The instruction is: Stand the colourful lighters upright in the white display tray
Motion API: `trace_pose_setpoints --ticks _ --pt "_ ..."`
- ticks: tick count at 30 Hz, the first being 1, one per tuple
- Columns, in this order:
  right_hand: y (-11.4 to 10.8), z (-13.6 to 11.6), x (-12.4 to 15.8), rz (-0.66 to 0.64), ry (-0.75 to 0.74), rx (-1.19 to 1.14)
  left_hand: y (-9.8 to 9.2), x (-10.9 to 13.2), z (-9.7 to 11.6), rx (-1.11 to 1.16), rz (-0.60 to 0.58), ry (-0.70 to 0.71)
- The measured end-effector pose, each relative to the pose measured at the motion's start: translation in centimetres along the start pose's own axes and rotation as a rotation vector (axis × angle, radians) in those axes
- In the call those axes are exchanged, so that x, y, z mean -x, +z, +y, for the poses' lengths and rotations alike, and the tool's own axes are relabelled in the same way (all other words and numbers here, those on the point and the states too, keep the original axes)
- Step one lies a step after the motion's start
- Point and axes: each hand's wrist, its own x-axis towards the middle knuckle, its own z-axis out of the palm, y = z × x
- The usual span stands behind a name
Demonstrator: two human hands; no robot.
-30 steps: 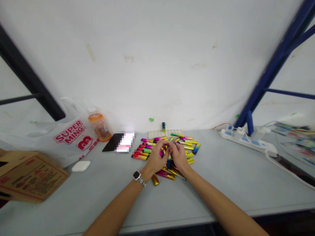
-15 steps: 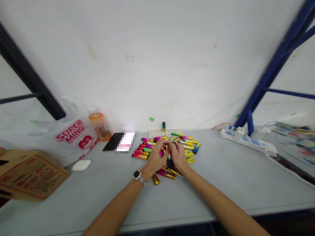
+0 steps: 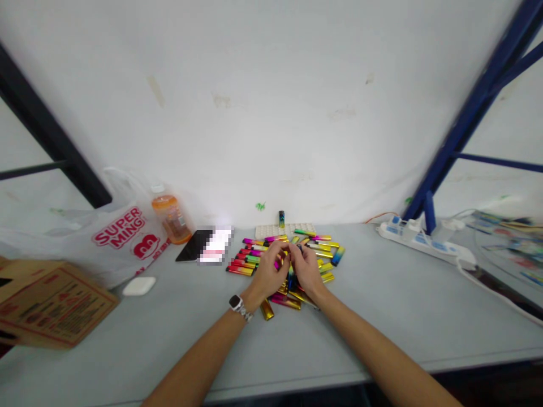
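My left hand and my right hand meet fingertip to fingertip over a pile of shiny, multicoloured tubes. The fingers of both are curled into a pinch. A small dark bit shows at the right fingertips, but the fingers cover most of it and I cannot tell its kind. Below the fingers, a blue and gold tube is partly hidden. Red and gold tubes lie left of my hands, while yellow ones and a blue one lie to the right.
A white textured tray lies by the wall with a dark tube upright near it. To the left are a tablet, an orange bottle, a white case, a plastic bag and a cardboard box. A power strip sits right.
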Motion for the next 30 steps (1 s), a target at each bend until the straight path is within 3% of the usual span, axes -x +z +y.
trace_pose_setpoints --ticks 10,30 --pt "-0.32 -0.34 0.46 -0.058 0.013 -0.052 0.01 -0.01 -0.02 0.008 0.000 0.009" --pt "0.06 0.43 -0.18 0.039 -0.029 0.036 0.00 0.07 -0.18 0.029 -0.001 0.000"
